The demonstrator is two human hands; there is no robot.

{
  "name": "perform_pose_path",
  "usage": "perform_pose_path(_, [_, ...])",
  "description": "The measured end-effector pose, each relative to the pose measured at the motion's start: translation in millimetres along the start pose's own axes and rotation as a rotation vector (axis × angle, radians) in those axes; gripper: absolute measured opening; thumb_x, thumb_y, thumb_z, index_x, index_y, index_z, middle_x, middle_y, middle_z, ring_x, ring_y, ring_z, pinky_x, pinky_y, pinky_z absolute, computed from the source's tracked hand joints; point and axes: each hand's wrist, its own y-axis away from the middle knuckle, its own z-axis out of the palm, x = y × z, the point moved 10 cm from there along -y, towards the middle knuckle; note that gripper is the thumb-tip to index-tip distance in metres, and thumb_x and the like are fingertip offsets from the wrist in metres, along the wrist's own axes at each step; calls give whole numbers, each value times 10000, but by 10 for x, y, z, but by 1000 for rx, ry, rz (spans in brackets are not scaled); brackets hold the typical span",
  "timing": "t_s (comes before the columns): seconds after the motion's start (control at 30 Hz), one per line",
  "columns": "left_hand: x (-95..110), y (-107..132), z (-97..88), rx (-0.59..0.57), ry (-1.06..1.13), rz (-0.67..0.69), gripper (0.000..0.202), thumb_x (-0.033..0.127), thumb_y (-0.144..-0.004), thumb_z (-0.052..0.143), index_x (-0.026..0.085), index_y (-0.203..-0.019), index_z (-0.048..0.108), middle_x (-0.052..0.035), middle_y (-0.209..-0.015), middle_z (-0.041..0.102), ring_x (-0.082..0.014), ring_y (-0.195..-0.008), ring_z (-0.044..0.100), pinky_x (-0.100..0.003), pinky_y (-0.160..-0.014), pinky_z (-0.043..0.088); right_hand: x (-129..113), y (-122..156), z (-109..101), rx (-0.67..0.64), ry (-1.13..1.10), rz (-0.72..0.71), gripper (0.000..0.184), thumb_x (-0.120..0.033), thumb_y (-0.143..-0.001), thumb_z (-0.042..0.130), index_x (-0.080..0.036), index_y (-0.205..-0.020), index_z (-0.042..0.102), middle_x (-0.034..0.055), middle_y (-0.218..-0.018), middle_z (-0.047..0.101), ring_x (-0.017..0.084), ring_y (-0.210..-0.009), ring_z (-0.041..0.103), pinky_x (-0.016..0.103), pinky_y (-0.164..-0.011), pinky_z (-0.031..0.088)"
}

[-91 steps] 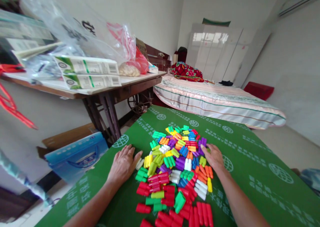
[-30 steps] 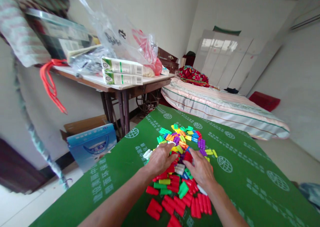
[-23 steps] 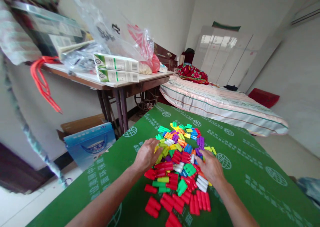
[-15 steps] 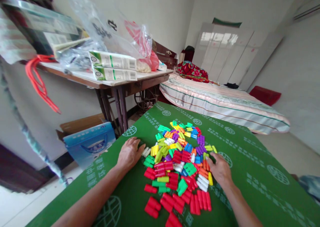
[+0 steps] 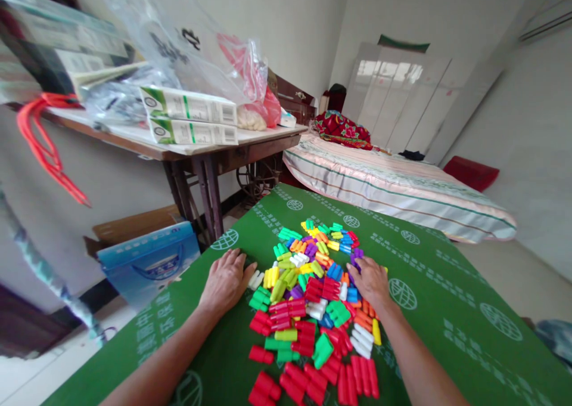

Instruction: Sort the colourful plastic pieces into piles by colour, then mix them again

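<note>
A loose heap of coloured plastic pieces, each like a few short tubes joined side by side, covers the middle of the green board (image 5: 442,298). My left hand (image 5: 227,279) lies palm down at the heap's left edge, fingers extended, its thumb close to a white piece (image 5: 256,279). On the right side, my right hand (image 5: 370,279) reaches over the pieces with fingers apart. Its fingertips are at a purple piece (image 5: 356,255), and the hand covers some pieces beneath it. Several red pieces (image 5: 263,388) lie nearest to me; green pieces (image 5: 289,234) are at the far end.
A side table (image 5: 263,136) on the left carries white-and-green boxes (image 5: 192,133) and plastic bags (image 5: 156,42). A blue carton (image 5: 149,269) stands on the floor beside the board. Beyond the board is a bed (image 5: 393,179) with a striped cover.
My right hand has moved left and inward from the heap's right edge, over the purple pieces. My left hand stays about where it was. The view has shifted slightly.
</note>
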Motion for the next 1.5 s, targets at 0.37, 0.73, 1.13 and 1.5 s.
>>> perform_pose_path(0.37, [-13,19,34,-25,11,-22,488,466,-894,361,116,-1108,625,-176,-1310,554,-314,-1261,459,-452,-1024,377,8,-216,-65,-32,75,216,279,-316,-842,519,-152,-1039,629,138,-939,700,293,-945,639,457,-872,390])
perform_pose_path(0.73, [410,55,-324,-98,775,-111,526,565,-842,408,150,-1100,604,-94,-1095,676,-232,-982,629,-303,-821,494,-965,492,-672,133,-524,-329,432,-311,-817,533,-212,-1238,529,67,-1159,645,212,-1018,627,345,-893,499])
perform_pose_path(1.13, [1013,160,-248,-409,1118,-115,227,347,-770,527,141,-816,608,-13,-618,628,-136,-556,584,-241,-533,445,-996,1018,-747,63,-516,-400,377,-240,-820,520,-221,-1191,586,68,-1150,655,216,-1038,630,359,-907,525])
perform_pose_path(1.5, [1117,116,-388,-87,450,209,329,380,-861,468,166,-1062,617,-126,-1103,642,-249,-1042,584,-367,-898,465,-484,846,-578,241,-297,-301,479,-471,-906,440,-119,-1194,592,158,-1270,559,271,-1197,497,441,-1028,408])
